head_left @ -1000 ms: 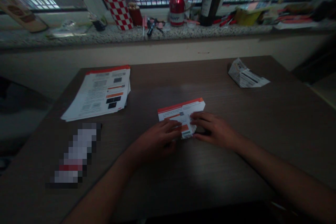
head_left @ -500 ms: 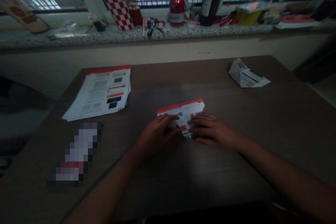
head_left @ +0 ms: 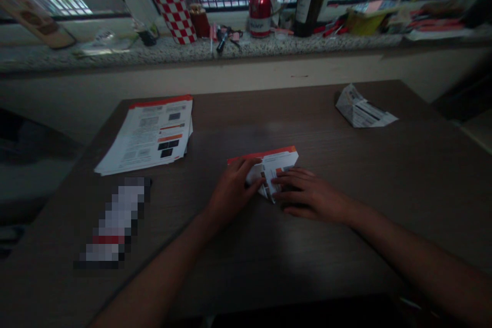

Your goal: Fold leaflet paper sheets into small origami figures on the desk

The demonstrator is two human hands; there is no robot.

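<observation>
A folded sheet of printed paper with a red and orange top edge lies on the desk in front of me, its sides turned in to a point towards me. My left hand is curved over its left side, index finger and thumb on a flap; part of the flap is hidden beneath the fingers. On the right side of the paper, my right hand rests with its fingers stretched out and slightly spread, fingertips touching the printed surface.
A stack of printed sheets lies at the back left of the desk, with a pixelated, dark-edged object nearer me. A folded paper piece stands at the back right. Along the granite sill are a red can and a dark bottle.
My left hand has moved slightly up and right over the paper, covering more of its left side. The left flap now lies further towards the middle. My right hand has barely moved.
</observation>
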